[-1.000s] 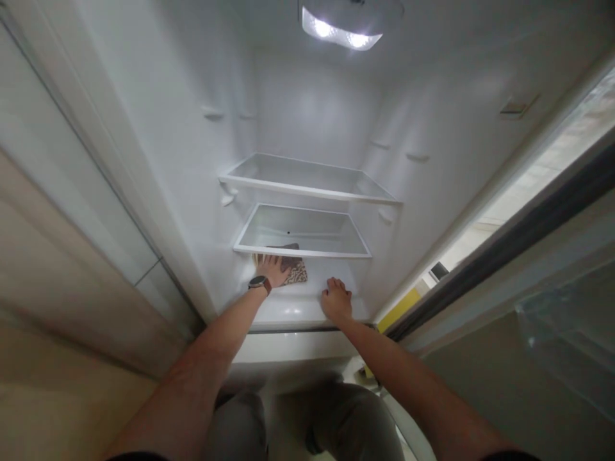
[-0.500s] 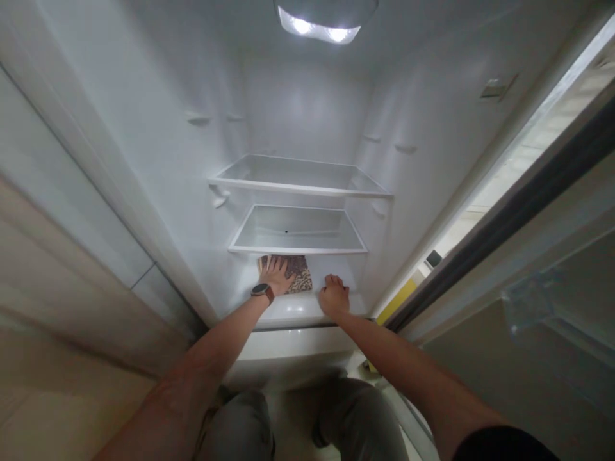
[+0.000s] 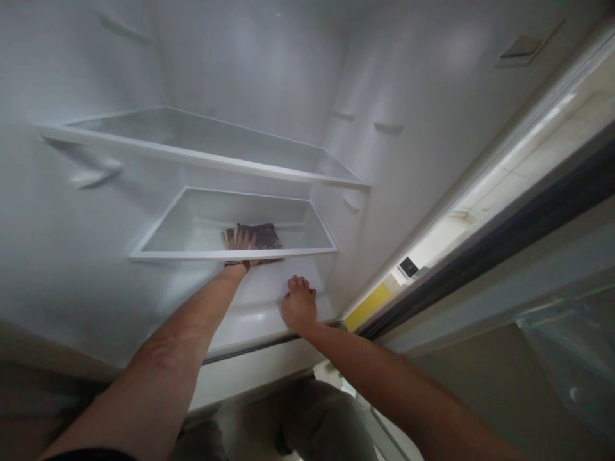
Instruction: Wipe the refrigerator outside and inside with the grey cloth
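I look into an open white fridge. My left hand (image 3: pixel 241 239) lies flat, fingers spread, on a brown patterned cloth (image 3: pixel 263 235) on the bottom floor of the fridge (image 3: pixel 259 307), seen through the lower glass shelf (image 3: pixel 230 254). My right hand (image 3: pixel 298 303) rests with curled fingers on that white floor near its front edge, holding nothing that I can see.
An upper glass shelf (image 3: pixel 202 157) spans the fridge above the lower one. The fridge door (image 3: pixel 552 307) stands open at the right with a clear door bin (image 3: pixel 571 358). A yellow object (image 3: pixel 368 307) shows in the gap by the door. My knees are below.
My left hand has pushed the cloth deeper into the fridge, under the lower shelf. The right hand stayed near the front edge. My head moved closer and turned left.
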`<state>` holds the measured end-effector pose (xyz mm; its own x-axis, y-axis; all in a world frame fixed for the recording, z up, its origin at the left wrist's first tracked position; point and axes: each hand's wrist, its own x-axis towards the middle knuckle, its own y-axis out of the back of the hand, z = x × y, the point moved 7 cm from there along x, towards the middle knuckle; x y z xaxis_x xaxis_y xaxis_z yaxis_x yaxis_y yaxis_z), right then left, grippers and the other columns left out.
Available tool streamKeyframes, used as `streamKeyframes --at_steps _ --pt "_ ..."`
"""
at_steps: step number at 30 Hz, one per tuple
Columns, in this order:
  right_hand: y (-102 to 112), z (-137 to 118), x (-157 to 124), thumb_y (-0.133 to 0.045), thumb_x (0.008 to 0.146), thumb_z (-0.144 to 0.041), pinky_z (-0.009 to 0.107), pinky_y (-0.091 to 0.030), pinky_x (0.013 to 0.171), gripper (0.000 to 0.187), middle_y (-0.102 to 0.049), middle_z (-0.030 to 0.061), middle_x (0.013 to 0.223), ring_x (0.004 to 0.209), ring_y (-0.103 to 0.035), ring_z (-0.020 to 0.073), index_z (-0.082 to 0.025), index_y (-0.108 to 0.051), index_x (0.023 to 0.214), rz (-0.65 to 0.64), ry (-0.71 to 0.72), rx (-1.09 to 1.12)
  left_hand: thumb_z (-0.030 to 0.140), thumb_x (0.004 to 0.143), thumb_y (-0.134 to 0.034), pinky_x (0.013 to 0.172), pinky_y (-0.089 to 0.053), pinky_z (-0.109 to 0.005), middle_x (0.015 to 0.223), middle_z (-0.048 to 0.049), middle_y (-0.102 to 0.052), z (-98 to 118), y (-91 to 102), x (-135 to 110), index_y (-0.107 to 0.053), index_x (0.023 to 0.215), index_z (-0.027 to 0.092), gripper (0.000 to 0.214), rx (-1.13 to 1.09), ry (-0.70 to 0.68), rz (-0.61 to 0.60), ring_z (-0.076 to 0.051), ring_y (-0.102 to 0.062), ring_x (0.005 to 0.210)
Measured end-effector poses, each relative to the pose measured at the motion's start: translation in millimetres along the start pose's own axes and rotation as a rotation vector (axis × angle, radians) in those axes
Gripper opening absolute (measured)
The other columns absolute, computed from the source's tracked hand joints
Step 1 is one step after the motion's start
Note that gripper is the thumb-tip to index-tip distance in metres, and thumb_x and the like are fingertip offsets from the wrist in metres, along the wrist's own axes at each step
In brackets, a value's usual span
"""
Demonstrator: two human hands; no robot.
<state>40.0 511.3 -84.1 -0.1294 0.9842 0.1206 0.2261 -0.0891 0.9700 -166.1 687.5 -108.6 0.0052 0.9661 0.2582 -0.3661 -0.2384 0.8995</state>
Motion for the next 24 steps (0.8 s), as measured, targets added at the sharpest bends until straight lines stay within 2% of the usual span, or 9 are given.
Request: streamKeyframes --at_steps 4,6,10,14,18,22,24 --pt "0 0 0 -0.042 0.095 -0.020 0.050 -0.039 0.110 0.044 -0.050 0.0104 0.156 0.146 -0.038 0.0269 -0.021 -0.055 0.137 -0.010 0.005 -0.017 0.060 0.094 -0.053 0.124 -0.002 -0.069 0.158 -0.0190 -0.046 -3 0.7 2 -0.054 0.144 0.014 0.068 0.084 0.050 0.072 -0.042 -0.017 0.156" --pt "2 1 0 -0.042 0.095 -0.019 0.049 -0.040 0.110 0.043 -0.051 0.0101 0.154 0.145 -0.040 0.0266 -0.022 -0.056 0.135 -0.007 0.000 -0.012 0.056 0.094 -0.055 0.125 -0.001 -0.066 0.158 -0.0202 -0.045 2 1.4 -3 -0.054 0.144 0.011 0.067 0.076 0.032 0.057 -0.041 -0.016 0.156" --pt "6 0 -1 -0.043 0.093 -0.018 0.047 -0.040 0.109 0.041 -0.054 0.0094 0.152 0.142 -0.041 0.0262 -0.022 -0.058 0.132 0.008 -0.010 0.015 0.051 0.094 -0.055 0.126 -0.008 -0.061 0.158 -0.0213 -0.045 15 5.3 -20 -0.051 0.147 0.009 0.067 0.071 0.034 0.015 -0.039 -0.028 0.152" --pt "7 1 -1 -0.043 0.093 -0.018 0.044 -0.041 0.107 0.042 -0.057 0.0123 0.145 0.139 -0.044 0.0262 -0.021 -0.058 0.132 0.029 -0.020 0.032 0.057 0.097 -0.045 0.125 -0.015 -0.061 0.154 -0.0155 -0.053 31 12.2 -44 -0.054 0.148 0.019 0.064 0.068 0.036 -0.027 -0.039 -0.034 0.150" --pt "11 2 -2 -0.042 0.091 -0.014 0.043 -0.041 0.107 0.053 -0.054 0.0130 0.148 0.136 -0.046 0.0266 -0.019 -0.050 0.144 0.090 -0.034 0.065 0.062 0.097 -0.038 0.123 -0.015 -0.065 0.156 -0.0202 -0.049 48 15.7 -76 -0.050 0.152 0.015 0.074 0.120 0.042 -0.103 -0.043 -0.035 0.150" --pt "14 2 -3 -0.042 0.095 -0.017 0.041 -0.039 0.110 0.055 -0.050 0.0130 0.152 0.140 -0.042 0.0263 -0.021 -0.046 0.149 0.100 -0.032 0.084 0.063 0.096 -0.040 0.126 -0.014 -0.059 0.164 -0.0195 -0.038 65 21.7 -104 -0.044 0.157 0.012 0.079 0.127 -0.012 -0.140 -0.039 -0.026 0.155" --pt "15 2 -4 -0.041 0.097 -0.019 0.041 -0.038 0.110 0.055 -0.049 0.0134 0.154 0.141 -0.041 0.0262 -0.022 -0.044 0.152 0.091 -0.031 0.091 0.058 0.096 -0.044 0.126 -0.021 -0.053 0.164 -0.0153 -0.040 63 29.4 -119 -0.047 0.154 0.014 0.073 0.067 -0.050 -0.165 -0.034 -0.030 0.154"
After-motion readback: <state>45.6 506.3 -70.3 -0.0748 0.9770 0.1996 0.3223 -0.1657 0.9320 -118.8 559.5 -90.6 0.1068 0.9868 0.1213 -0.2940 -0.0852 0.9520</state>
